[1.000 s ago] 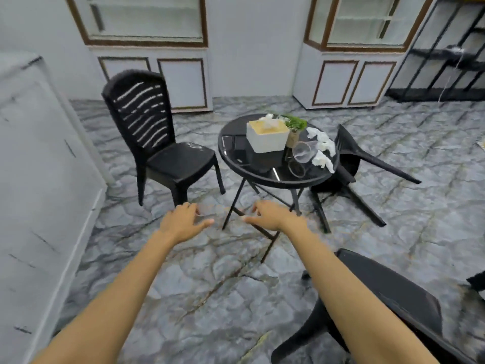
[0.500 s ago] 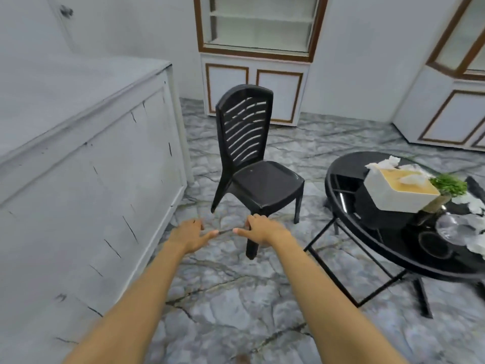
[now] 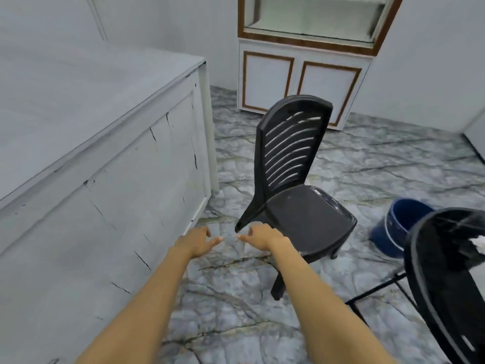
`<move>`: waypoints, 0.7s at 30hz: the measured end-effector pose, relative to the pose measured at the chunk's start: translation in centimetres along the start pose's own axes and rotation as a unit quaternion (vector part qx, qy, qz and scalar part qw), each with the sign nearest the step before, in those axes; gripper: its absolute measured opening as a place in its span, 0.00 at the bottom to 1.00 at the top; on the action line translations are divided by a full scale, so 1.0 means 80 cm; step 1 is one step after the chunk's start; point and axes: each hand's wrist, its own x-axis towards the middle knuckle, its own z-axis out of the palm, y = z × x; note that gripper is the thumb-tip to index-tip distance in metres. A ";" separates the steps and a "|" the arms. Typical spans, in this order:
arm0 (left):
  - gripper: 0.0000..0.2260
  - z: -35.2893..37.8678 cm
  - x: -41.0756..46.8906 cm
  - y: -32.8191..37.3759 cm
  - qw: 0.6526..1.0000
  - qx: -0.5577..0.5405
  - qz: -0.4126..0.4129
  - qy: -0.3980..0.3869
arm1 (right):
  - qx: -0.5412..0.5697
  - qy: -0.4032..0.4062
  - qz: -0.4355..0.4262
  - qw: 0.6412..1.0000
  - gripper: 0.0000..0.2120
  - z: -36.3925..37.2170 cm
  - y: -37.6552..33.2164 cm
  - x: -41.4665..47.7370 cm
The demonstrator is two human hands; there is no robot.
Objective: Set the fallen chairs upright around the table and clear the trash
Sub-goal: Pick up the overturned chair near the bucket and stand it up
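A black plastic chair (image 3: 296, 185) with a slatted back stands upright on the marbled floor in the middle of the view. The round black table (image 3: 430, 274) fills the lower right corner, with a scrap of white tissue (image 3: 478, 243) at its edge. My left hand (image 3: 195, 241) and my right hand (image 3: 262, 236) are both stretched forward, fingers relaxed, holding nothing. They hover just in front of the chair's left side, the right hand close to its seat edge. The fallen chairs are out of view.
A blue bucket (image 3: 399, 227) stands on the floor right of the chair, behind the table. A long grey-white counter (image 3: 105, 143) fills the left side. A white cabinet with brown trim (image 3: 301, 80) stands against the back wall. Bare floor lies between counter and chair.
The view has swung left: the table has slid to the right edge and the upright chair is now central and closer. Both hands stay empty and stretched out. The blue bucket has come into view.
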 end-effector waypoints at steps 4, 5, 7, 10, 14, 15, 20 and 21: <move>0.30 -0.058 0.086 -0.012 1.000 0.024 0.000 0.007 | -0.027 0.015 -0.009 0.999 0.32 -0.054 -0.027 0.098; 0.29 -0.075 0.111 -0.015 0.999 0.034 0.005 0.008 | -0.026 0.022 -0.010 0.999 0.33 -0.068 -0.035 0.122; 0.29 -0.107 0.163 -0.022 0.998 0.057 0.023 0.009 | -0.026 0.041 -0.018 0.999 0.33 -0.096 -0.051 0.172; 0.29 -0.160 0.239 -0.028 0.994 0.094 0.058 0.014 | -0.006 0.071 -0.019 0.997 0.33 -0.140 -0.076 0.239; 0.29 -0.225 0.323 -0.026 0.988 0.128 0.090 0.010 | 0.005 0.100 0.022 0.995 0.32 -0.196 -0.091 0.316; 0.28 -0.240 0.344 -0.024 0.987 0.132 0.094 0.010 | 0.012 0.100 0.028 0.994 0.32 -0.207 -0.093 0.333; 0.27 -0.294 0.448 -0.002 0.983 0.144 0.113 -0.002 | 0.040 0.094 0.064 0.993 0.32 -0.255 -0.086 0.418; 0.27 -0.303 0.470 0.005 0.983 0.143 0.118 -0.005 | 0.047 0.093 0.074 0.992 0.32 -0.267 -0.081 0.437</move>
